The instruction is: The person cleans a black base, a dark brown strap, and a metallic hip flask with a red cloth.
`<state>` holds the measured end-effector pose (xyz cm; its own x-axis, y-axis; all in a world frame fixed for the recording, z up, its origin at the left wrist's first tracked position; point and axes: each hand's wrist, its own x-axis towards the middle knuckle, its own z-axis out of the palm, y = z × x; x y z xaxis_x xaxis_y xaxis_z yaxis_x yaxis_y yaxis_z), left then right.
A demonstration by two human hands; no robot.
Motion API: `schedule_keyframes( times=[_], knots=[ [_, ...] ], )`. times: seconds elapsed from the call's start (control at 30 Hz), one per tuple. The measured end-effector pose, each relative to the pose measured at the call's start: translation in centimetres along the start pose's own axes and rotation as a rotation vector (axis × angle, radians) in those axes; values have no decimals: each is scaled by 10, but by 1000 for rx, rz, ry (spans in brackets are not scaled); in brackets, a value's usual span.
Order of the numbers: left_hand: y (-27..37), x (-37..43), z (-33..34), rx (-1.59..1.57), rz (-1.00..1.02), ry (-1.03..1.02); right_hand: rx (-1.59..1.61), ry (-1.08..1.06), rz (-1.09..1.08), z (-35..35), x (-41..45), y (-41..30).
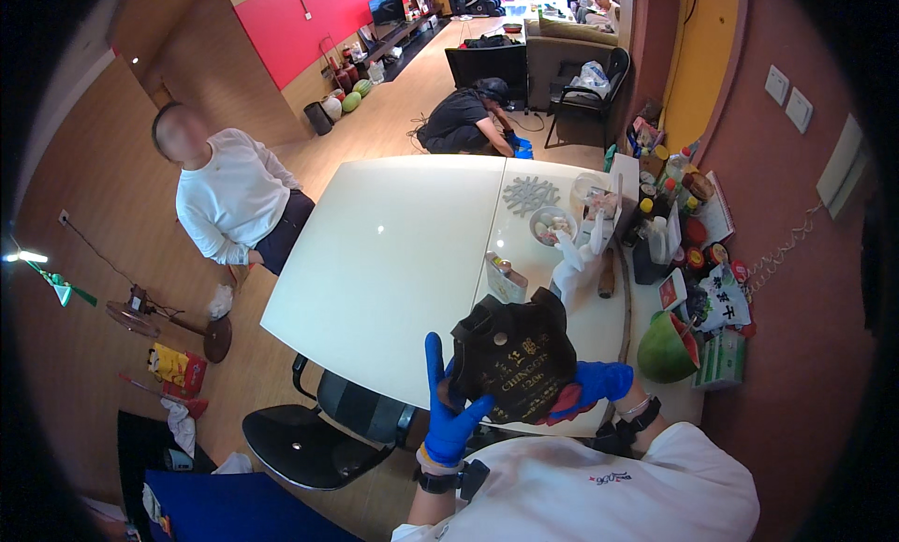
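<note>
Before my chest, over the near end of the white table (393,261), is a dark brown bag-like pouch (516,366). It has a round metal snap and gold writing on its front. My left hand (449,415), in a blue glove, grips the pouch's left edge, with its index finger stretched up past the side. At the lower right, my blue-gloved right hand (597,387) supports the pouch, its fingers partly hidden. A dark red cloth-like thing (563,400) shows between that hand and the pouch. What the pouch contains cannot be seen.
Beyond the pouch stand a small box (506,279), a white figurine (577,265), a bowl (553,226) and a grey trivet (530,195). A cut watermelon (667,349) and bottles crowd the right. A black chair (316,440) stands left; one person (235,191) stands, another (470,117) crouches.
</note>
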<state>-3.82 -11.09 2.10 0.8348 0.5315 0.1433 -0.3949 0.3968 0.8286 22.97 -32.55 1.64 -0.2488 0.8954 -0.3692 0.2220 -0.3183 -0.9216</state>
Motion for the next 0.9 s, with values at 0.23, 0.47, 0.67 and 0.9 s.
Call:
schedule_keyframes(
  times=[0.23,0.47,0.67,0.9],
  knots=[
    [-3,4,-5,156,68,15,130,179,-139,-14,-27,29],
    [-10,13,12,-4,-15,-55,162,268,-193,-7,-45,51],
    [-75,5,-6,-200,-203,36,296,229,-125,10,-17,45],
    [-47,15,2,-308,-205,248,209,443,-163,-6,-43,38]
  ],
)
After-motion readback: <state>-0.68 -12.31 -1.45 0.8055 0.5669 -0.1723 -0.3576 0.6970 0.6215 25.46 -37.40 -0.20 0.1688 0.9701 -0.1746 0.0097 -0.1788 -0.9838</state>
